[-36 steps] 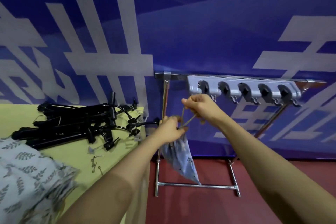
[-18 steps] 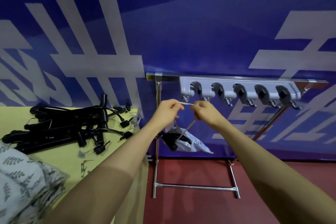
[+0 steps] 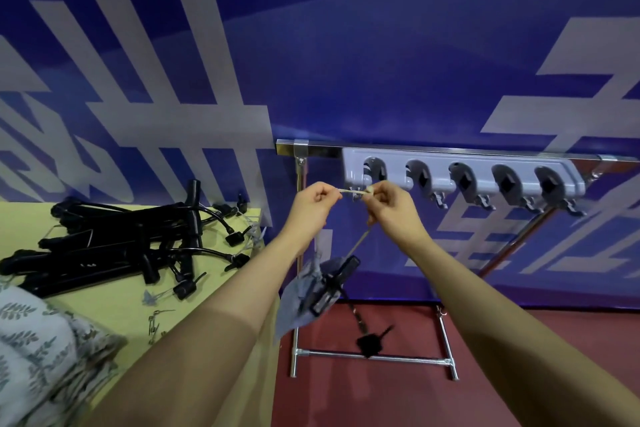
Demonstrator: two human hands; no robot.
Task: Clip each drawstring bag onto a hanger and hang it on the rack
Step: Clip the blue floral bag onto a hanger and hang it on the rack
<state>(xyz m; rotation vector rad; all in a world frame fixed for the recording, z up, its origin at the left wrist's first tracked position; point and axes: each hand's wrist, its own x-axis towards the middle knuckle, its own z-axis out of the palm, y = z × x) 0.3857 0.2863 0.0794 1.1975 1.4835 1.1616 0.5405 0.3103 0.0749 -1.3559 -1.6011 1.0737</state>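
— Two big things fill the view: the blue banner wall and the steel rack in front of it, with a grey hook bar along its top rail.

— And on the left?

— Yellow counter, with a heap of black hangers and leaf-print fabric at its near corner.

— Now the hands!

— Left hand and right hand are both up at the leftmost hook, fingers pinching a pale drawstring stretched between them.

— And the bag?

— Dangling below them, a blurred grey drawstring bag clipped to a black hanger, clear of the red floor.
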